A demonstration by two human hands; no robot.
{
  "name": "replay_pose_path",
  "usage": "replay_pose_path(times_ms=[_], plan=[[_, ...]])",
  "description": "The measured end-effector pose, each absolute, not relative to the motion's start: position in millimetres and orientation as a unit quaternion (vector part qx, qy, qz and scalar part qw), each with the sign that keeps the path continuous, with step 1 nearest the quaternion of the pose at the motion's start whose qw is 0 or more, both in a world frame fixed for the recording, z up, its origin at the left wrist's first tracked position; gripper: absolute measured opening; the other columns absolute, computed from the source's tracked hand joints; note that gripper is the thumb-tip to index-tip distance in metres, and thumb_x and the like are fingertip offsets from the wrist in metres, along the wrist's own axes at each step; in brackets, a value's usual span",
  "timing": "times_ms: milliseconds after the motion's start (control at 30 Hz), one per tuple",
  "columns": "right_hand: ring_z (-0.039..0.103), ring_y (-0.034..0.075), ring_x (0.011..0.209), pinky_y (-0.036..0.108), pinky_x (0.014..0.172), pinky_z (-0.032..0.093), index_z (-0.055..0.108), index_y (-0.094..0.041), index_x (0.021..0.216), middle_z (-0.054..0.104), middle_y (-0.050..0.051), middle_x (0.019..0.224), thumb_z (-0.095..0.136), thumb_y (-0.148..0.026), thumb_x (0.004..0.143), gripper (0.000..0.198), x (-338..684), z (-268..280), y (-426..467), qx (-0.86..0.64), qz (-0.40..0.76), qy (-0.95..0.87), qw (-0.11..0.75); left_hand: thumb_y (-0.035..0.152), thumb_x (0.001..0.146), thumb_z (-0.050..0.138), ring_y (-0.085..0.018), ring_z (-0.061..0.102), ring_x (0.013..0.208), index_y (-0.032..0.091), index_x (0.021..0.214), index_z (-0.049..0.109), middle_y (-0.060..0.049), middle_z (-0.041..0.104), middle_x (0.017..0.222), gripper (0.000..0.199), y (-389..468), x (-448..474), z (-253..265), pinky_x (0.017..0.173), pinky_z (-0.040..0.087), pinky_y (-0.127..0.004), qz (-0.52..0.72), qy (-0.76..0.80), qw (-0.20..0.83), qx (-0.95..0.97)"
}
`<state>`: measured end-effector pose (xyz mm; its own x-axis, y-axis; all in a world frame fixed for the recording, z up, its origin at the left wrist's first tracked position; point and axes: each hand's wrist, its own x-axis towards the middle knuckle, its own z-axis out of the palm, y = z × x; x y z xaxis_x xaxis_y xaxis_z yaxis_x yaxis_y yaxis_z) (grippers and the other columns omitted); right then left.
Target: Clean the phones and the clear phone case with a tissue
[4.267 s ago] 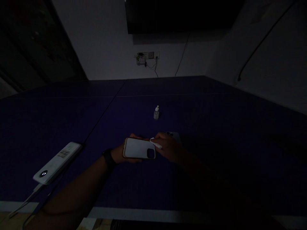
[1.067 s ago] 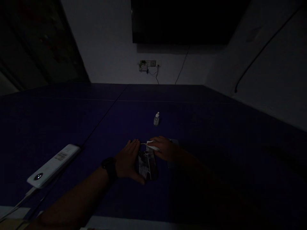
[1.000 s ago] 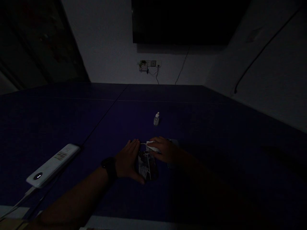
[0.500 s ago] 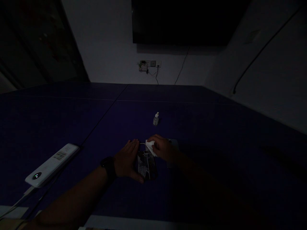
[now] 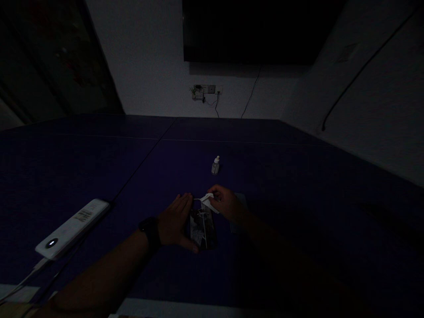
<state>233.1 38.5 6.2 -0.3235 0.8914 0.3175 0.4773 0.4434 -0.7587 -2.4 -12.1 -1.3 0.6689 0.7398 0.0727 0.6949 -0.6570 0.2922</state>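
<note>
On the blue table lies a flat, glossy dark rectangle that looks like a phone, with pale streaks across its face. My left hand, a black watch at its wrist, lies flat with fingers stretched along the left side of it and thumb at its lower corner. Between the fingertips of my right hand is a folded white wipe, over the rectangle's upper right part. Partly hidden behind the right hand is a pale flat sheet or pad; its kind is too dark to make out.
A small clear dropper bottle with a white top stands beyond my hands. To the left rests a white power bank with a lit display and a cable. A dark screen hangs on the wall above the outlets.
My right hand has shifted slightly to the right, and the wipe in it now looks flatter and more spread. My left hand has stayed in place.
</note>
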Motion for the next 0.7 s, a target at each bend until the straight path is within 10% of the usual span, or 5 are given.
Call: replay_pose_path(times_ms=[167, 367, 567, 700], plan=[[0.062, 0.013, 0.063, 0.022, 0.057, 0.05, 0.052, -0.023, 0.094, 0.069, -0.002, 0.081, 0.058, -0.014, 0.077, 0.02, 236, 3, 45, -0.422, 0.311, -0.758, 0.388, 0.091, 0.061, 0.058, -0.048, 0.014, 0.149, 0.005, 0.157, -0.003, -0.033, 0.008, 0.16, 0.143, -12, -2, -2, 0.118, 0.014, -0.064, 0.089, 0.398, 0.114, 0.906], [0.064, 0.023, 0.097, 0.038, 0.088, 0.051, 0.058, -0.022, 0.106, 0.067, 0.008, 0.103, 0.058, -0.012, 0.081, 0.027, 249, 25, 37, -0.382, 0.206, -0.794, 0.425, 0.091, 0.062, 0.059, -0.048, 0.015, 0.148, 0.005, 0.157, -0.004, -0.033, 0.009, 0.16, 0.143, -13, -2, 0, 0.117, 0.014, -0.065, 0.088, 0.398, 0.121, 0.905], [0.06, 0.028, 0.102, 0.043, 0.09, 0.051, 0.067, -0.017, 0.097, 0.067, 0.014, 0.108, 0.056, -0.002, 0.082, 0.024, 254, 25, 21, -0.266, 0.054, -0.935, 0.229, 0.091, 0.063, 0.058, -0.048, 0.015, 0.149, 0.005, 0.157, -0.005, -0.032, 0.008, 0.161, 0.142, -13, -3, -2, 0.118, 0.014, -0.064, 0.088, 0.394, 0.116, 0.908], [0.06, 0.025, 0.108, 0.04, 0.095, 0.05, 0.059, -0.015, 0.128, 0.063, 0.014, 0.13, 0.047, 0.003, 0.081, 0.052, 256, 16, 18, -0.288, 0.08, -0.936, 0.184, 0.092, 0.062, 0.057, -0.048, 0.014, 0.149, 0.005, 0.157, -0.003, -0.032, 0.008, 0.161, 0.143, -12, -2, -1, 0.118, 0.015, -0.064, 0.082, 0.395, 0.119, 0.907]])
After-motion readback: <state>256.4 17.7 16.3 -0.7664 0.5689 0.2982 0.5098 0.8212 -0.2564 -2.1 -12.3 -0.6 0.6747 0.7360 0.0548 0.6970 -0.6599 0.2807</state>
